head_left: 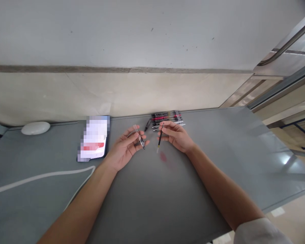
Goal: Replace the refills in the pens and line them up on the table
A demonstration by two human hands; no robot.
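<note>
Between its thumb and fingers, my left hand [125,145] holds a clear pen barrel [140,137] with a dark lower end, tilted down to the right. My right hand [176,135] pinches a thin black ink refill [160,137] near its top; the pale lower end points down toward the table. The barrel and the refill are apart. Behind my right hand, several pens [166,116], black, red and grey, lie side by side near the wall. A dark pen piece [147,125] lies slanted at their left end.
On the grey table [152,203], a phone with a lit, blurred screen [98,135] is left of my left hand. A white oval object [36,128] sits at the back left. A white cable [45,175] runs under my left forearm. The wall [142,89] borders the back edge.
</note>
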